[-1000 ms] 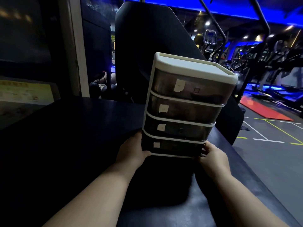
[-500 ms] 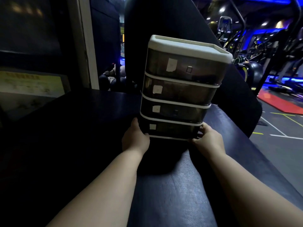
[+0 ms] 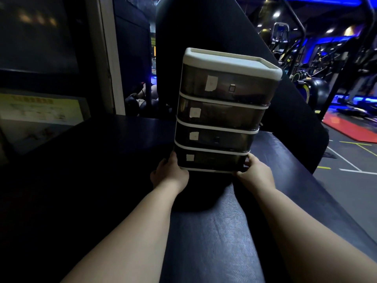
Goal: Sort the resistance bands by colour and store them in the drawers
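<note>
While the left grip (image 3: 169,174) and the right grip (image 3: 255,172) each clasp a bottom corner of the drawer unit (image 3: 220,111), thumbs at the front and fingers wrapped out of sight round the sides, I have the whole tower held only at its foot. It stands on or just above the dark bench (image 3: 204,231); the shadow under it hides whether the base is touching. All four smoky drawers (image 3: 212,159) look pushed in, each with a pale label (image 3: 211,82) near its left end. I see no resistance bands on the bench, and the tinted fronts are too dark to see through.

My worry is the height. Gripped this low, the tower could tip if I shove it quickly, and a lean toward me could let the drawers slide out. The bench edge is not far off on the right, so setting the unit down off-centre risks a drop to the floor (image 3: 346,190). The poor light may also make band colours hard to tell apart.
</note>
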The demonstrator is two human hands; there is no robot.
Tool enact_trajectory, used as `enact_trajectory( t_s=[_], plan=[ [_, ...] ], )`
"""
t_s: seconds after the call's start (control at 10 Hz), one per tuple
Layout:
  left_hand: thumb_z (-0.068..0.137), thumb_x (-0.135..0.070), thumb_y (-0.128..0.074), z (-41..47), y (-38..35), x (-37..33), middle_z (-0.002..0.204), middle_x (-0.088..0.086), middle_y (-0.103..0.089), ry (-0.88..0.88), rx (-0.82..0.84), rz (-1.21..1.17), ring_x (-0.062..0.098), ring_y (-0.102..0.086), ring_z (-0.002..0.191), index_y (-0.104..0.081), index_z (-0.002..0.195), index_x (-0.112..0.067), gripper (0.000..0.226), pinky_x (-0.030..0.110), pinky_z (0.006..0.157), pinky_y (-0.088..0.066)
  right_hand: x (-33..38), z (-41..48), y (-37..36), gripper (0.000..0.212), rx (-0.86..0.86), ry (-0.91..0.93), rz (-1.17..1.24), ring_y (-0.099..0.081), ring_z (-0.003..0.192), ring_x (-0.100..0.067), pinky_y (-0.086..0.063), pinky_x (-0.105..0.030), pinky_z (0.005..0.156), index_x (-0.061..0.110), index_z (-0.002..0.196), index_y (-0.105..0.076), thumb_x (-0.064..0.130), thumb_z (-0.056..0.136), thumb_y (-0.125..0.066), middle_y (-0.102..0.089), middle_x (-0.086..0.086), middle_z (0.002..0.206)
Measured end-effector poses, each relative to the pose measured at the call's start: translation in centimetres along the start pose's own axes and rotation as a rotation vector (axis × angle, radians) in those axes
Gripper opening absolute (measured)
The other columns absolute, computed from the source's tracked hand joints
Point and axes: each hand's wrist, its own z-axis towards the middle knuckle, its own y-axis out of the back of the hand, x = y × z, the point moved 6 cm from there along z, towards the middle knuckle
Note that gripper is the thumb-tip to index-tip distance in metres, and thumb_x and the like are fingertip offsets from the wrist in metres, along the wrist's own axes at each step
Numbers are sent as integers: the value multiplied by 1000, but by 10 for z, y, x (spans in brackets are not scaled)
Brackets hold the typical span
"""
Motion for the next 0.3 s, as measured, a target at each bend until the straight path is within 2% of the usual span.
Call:
enact_trajectory(
  t_s=[0.1, 0.2, 0.3],
  plan=[
    [95, -35, -45, -3, 0, 0, 160, 5, -22, -3, -9, 7, 25, -18, 148, -6, 156, -29, 72, 45, 116, -18, 3, -7, -3, 42, 25, -64, -36, -58, 112, -28, -44, -31, 81, 23, 121, -53, 26, 80, -61, -66, -4, 115],
    [91, -40, -52, -8, -1, 3, 154, 6, -33, 15, -22, -49, 28, -29, 142, -13, 154, -30, 75, 45, 115, -27, 8, -21, 1, 41, 63, -74, -29, -57, 111, -31, -40, -30, 76, 16, 122, -54, 24, 82, -61, -62, -9, 117],
    [89, -40, -58, -22, 5, 4, 146, 6, -40, 88, -45, -117, 30, -39, 134, -28, 148, -32, 67, 41, 108, -39, 11, -41, 14, 47, 98, -45, -41, -57, 112, -29, -44, -32, 78, 13, 126, -54, 24, 82, -68, -59, -10, 124]
  ],
)
